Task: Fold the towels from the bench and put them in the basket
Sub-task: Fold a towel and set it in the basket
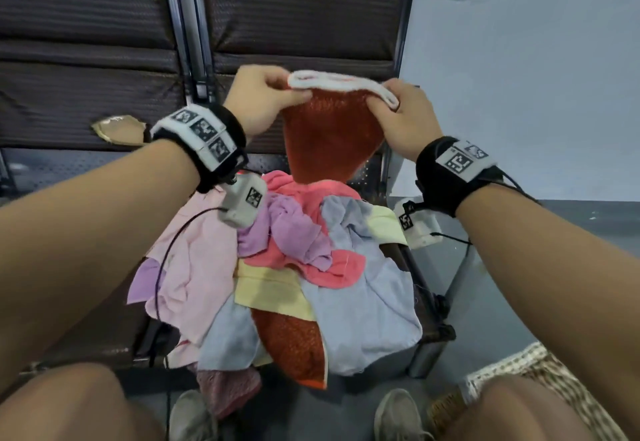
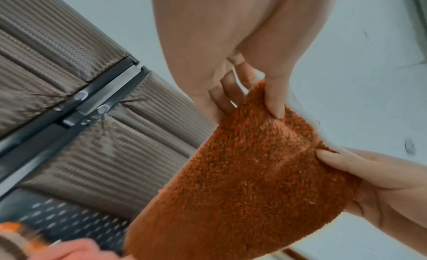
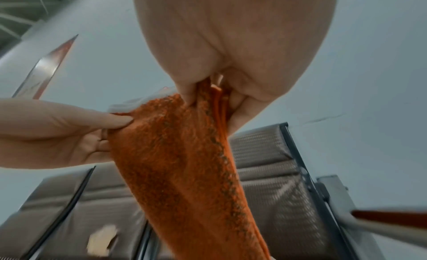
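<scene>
An orange towel (image 1: 329, 136) with a white top edge hangs in the air over the bench seat. My left hand (image 1: 263, 101) pinches its top left corner between thumb and fingers. My right hand (image 1: 398, 115) pinches the top right corner. The left wrist view shows the orange towel (image 2: 254, 172) with my left hand (image 2: 254, 99) at its upper edge. In the right wrist view the orange towel (image 3: 184, 163) is doubled over and gripped by my right hand (image 3: 208, 96). Below lies a heap of towels (image 1: 294, 267) in pink, lilac, blue, yellow and orange.
The dark padded bench (image 1: 86, 60) has a tear in the left seat's backrest. A woven checked basket (image 1: 540, 371) stands on the floor at the lower right, by my right knee. My feet and knees are at the bottom of the head view. One towel hangs off the seat's front edge.
</scene>
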### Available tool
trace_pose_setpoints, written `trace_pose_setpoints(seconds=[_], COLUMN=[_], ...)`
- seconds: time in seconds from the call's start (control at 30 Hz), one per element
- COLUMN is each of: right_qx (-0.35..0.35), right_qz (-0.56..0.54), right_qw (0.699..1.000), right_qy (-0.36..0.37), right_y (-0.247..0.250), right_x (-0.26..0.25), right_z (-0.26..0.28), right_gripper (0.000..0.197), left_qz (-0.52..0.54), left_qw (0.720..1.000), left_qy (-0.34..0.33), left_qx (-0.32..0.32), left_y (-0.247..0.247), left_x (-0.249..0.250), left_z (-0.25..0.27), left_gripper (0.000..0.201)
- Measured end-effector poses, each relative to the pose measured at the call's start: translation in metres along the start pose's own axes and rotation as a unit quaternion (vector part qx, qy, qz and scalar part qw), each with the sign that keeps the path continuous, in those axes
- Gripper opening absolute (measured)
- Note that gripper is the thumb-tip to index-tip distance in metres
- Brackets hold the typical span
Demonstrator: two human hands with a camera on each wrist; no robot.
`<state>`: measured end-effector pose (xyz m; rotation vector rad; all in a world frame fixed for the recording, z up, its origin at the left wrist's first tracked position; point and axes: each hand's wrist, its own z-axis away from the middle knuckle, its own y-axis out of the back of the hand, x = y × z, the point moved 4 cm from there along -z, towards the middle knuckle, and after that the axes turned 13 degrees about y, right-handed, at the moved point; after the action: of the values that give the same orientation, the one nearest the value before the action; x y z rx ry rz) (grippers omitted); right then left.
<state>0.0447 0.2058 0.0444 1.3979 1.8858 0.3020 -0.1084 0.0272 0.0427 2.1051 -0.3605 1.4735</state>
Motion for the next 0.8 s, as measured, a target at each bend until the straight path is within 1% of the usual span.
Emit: trace_pose_setpoints(seconds=[0.07, 0.1, 0.17, 0.2, 0.27, 0.3, 0.33, 0.37, 0.4, 0.43, 0.47, 0.5, 0.53, 0.57, 0.6, 0.67, 0.7, 0.73, 0.77, 0.8], right_qx=[-0.069, -0.114, -0.221, -0.283, -0.411, -0.458, -0.489, -0.507, -0.513, -0.516, -0.516, -0.509, -0.498, -0.476, -0.445, -0.353, -0.296, -0.243, -0.201, -0.175], right_qz=[-0.006, -0.020, -0.040, -0.038, -0.020, -0.035, -0.076, -0.126, -0.162, -0.187, -0.201, -0.210, -0.215, -0.221, -0.224, -0.230, -0.233, -0.233, -0.230, -0.224], right_qw=[0.998, 0.993, 0.974, 0.957, 0.909, 0.884, 0.859, 0.835, 0.817, 0.801, 0.792, 0.790, 0.794, 0.803, 0.818, 0.852, 0.869, 0.882, 0.893, 0.900], right_qy=[-0.013, -0.022, -0.035, -0.042, -0.064, -0.090, -0.129, -0.171, -0.209, -0.238, -0.258, -0.268, -0.274, -0.281, -0.288, -0.310, -0.321, -0.329, -0.331, -0.330], right_y=[-0.015, -0.025, -0.045, -0.056, -0.074, -0.082, -0.088, -0.094, -0.097, -0.099, -0.099, -0.099, -0.099, -0.099, -0.099, -0.103, -0.105, -0.107, -0.110, -0.114], right_x=[0.006, 0.008, 0.011, 0.014, 0.017, 0.018, 0.019, 0.021, 0.023, 0.026, 0.030, 0.032, 0.037, 0.043, 0.048, 0.062, 0.069, 0.076, 0.083, 0.089], right_z=[0.028, 0.046, 0.085, 0.105, 0.141, 0.157, 0.170, 0.181, 0.188, 0.192, 0.194, 0.194, 0.192, 0.189, 0.185, 0.174, 0.169, 0.164, 0.159, 0.156], right_gripper=[0.009, 0.007, 0.007, 0.006, 0.006, 0.009, 0.008, 0.006, 0.014, 0.024, 0.030, 0.032, 0.031, 0.028, 0.023, 0.015, 0.012, 0.010, 0.011, 0.015], left_qz=[-0.032, -0.045, -0.098, -0.158, -0.279, -0.293, -0.276, -0.248, -0.227, -0.215, -0.211, -0.207, -0.201, -0.192, -0.176, -0.110, -0.070, -0.028, 0.007, 0.026], left_qw=[0.998, 0.995, 0.981, 0.966, 0.916, 0.894, 0.877, 0.861, 0.846, 0.834, 0.828, 0.827, 0.834, 0.847, 0.865, 0.907, 0.921, 0.926, 0.924, 0.919], left_qy=[0.050, 0.078, 0.126, 0.145, 0.185, 0.216, 0.256, 0.297, 0.332, 0.363, 0.384, 0.397, 0.401, 0.397, 0.386, 0.357, 0.350, 0.351, 0.361, 0.372], left_qx=[-0.028, -0.050, -0.113, -0.147, -0.221, -0.261, -0.298, -0.330, -0.349, -0.355, -0.351, -0.340, -0.322, -0.298, -0.270, -0.192, -0.159, -0.137, -0.127, -0.125], left_y=[-0.003, -0.006, -0.012, -0.016, -0.022, -0.026, -0.029, -0.033, -0.036, -0.037, -0.038, -0.039, -0.041, -0.042, -0.044, -0.046, -0.047, -0.049, -0.052, -0.056], left_x=[-0.032, -0.050, -0.086, -0.104, -0.133, -0.145, -0.153, -0.160, -0.164, -0.167, -0.169, -0.169, -0.169, -0.170, -0.171, -0.177, -0.180, -0.183, -0.187, -0.191], left_z=[0.029, 0.045, 0.078, 0.092, 0.118, 0.130, 0.141, 0.149, 0.155, 0.158, 0.158, 0.157, 0.154, 0.147, 0.137, 0.116, 0.108, 0.100, 0.094, 0.089], left_gripper=[0.029, 0.032, 0.029, 0.025, 0.021, 0.019, 0.016, 0.014, 0.017, 0.021, 0.022, 0.020, 0.015, 0.013, 0.017, 0.031, 0.034, 0.031, 0.026, 0.022])
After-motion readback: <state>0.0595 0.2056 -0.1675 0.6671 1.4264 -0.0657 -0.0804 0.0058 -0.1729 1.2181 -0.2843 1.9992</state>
